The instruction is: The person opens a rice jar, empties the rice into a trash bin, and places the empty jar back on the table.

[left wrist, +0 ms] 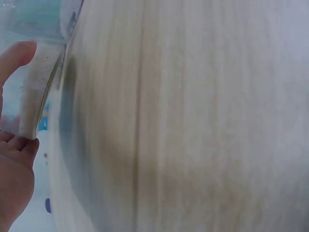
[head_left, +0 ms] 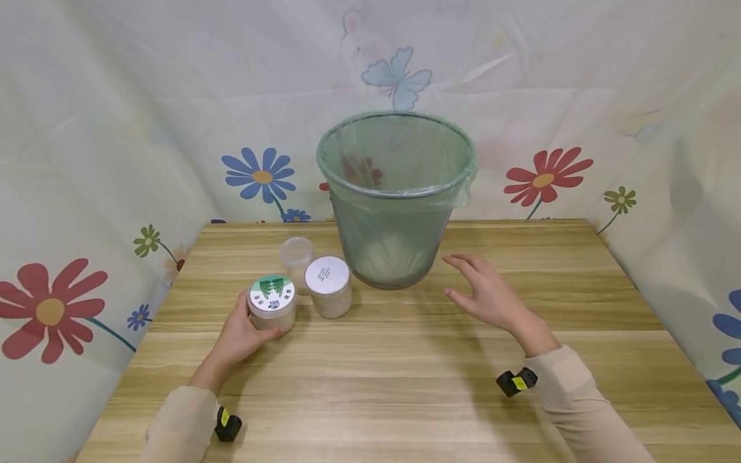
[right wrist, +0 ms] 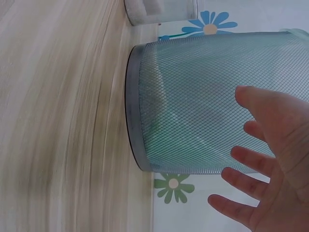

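My left hand [head_left: 236, 335] grips a clear round jar [head_left: 272, 305] whose white lid carries a green leaf print. In the left wrist view the thumb and fingers lie around the jar's wall [left wrist: 38, 87]. Just right of it stands another jar [head_left: 329, 299] with a plain white, lettered top. Behind these two is a clear plastic container [head_left: 296, 252], partly hidden by them. My right hand [head_left: 489, 292] hovers with spread fingers to the right of a mesh wastebasket [head_left: 393, 238], holding nothing. The right wrist view shows its fingers extended in front of the basket's mesh side [right wrist: 193, 106].
A pale green plastic bag [head_left: 463, 190] lines the wastebasket and folds over its rim. The basket stands near the back of the wooden table [head_left: 370, 399]. A flower-printed curtain [head_left: 173, 116] surrounds the back and sides.
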The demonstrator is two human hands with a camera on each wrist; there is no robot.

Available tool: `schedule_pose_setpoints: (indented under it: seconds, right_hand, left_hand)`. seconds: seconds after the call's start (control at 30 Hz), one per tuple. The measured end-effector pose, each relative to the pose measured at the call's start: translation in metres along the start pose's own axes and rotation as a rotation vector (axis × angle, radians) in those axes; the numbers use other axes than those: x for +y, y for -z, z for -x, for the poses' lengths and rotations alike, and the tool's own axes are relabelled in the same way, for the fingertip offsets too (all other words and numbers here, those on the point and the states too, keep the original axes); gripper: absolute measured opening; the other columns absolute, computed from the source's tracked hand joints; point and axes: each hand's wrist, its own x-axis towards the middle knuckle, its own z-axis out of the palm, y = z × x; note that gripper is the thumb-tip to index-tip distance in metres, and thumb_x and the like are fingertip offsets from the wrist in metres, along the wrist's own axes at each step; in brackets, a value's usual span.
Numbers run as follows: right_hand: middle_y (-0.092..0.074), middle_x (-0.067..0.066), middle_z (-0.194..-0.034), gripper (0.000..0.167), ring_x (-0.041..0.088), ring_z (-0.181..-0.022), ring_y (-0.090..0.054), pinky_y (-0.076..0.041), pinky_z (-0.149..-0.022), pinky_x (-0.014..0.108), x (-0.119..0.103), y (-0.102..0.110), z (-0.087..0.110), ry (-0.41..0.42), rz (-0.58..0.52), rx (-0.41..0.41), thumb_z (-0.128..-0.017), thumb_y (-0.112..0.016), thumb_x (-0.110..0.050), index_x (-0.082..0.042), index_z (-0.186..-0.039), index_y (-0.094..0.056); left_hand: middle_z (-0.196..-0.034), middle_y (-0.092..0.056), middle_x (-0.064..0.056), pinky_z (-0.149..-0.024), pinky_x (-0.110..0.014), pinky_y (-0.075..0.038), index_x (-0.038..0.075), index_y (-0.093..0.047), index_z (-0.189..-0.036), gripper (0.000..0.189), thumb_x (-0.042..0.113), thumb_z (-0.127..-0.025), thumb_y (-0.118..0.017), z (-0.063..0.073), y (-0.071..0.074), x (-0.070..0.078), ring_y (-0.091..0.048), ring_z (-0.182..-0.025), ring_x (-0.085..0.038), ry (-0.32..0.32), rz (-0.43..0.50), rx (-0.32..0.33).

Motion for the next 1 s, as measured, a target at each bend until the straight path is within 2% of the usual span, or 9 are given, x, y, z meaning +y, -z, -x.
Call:
schedule_pose_setpoints:
  seconds: [0.17,0.3,0.67,1.0]
  right_hand:
    - [-0.049,0.02,-0.128,0.061,0.037,-0.116,-0.046,-0.04,-0.095,0.053,-0.005,0.0,-0.002,0.021,-0.008,0.004,-0.079,-0.071,-0.025,-0.004,-0.132,-0.047]
    - [-0.05,0.02,-0.127,0.063,0.036,-0.115,-0.047,-0.04,-0.095,0.052,-0.009,0.001,-0.004,0.041,-0.015,0.018,-0.079,-0.072,-0.025,-0.003,-0.132,-0.047]
    - [-0.05,0.018,-0.126,0.066,0.033,-0.114,-0.049,-0.042,-0.094,0.05,-0.026,0.002,-0.013,0.086,-0.047,0.036,-0.079,-0.071,-0.027,-0.006,-0.135,-0.044]
    - [-0.045,0.016,-0.133,0.065,0.032,-0.12,-0.045,-0.039,-0.098,0.05,-0.038,0.001,-0.018,0.073,-0.093,0.015,-0.082,-0.068,-0.029,-0.008,-0.137,-0.041]
  left_hand:
    - [-0.137,-0.039,-0.019,-0.104,-0.059,-0.026,0.005,-0.022,-0.14,0.105,0.028,-0.061,-0.085,0.003,0.002,0.008,-0.034,-0.129,-0.038,0.02,-0.022,-0.006]
    - [-0.137,-0.038,-0.021,-0.103,-0.06,-0.027,0.003,-0.022,-0.14,0.105,0.029,-0.061,-0.085,0.006,0.003,0.014,-0.035,-0.128,-0.039,0.009,-0.057,-0.009]
    - [-0.134,-0.041,-0.018,-0.101,-0.06,-0.03,0.004,-0.025,-0.139,0.1,0.026,-0.061,-0.085,0.013,0.008,0.038,-0.038,-0.125,-0.037,-0.075,-0.091,-0.009]
    - [-0.134,-0.043,-0.011,-0.1,-0.06,-0.032,0.01,-0.03,-0.139,0.097,0.019,-0.06,-0.086,0.018,0.008,0.062,-0.042,-0.123,-0.032,-0.181,-0.061,0.004]
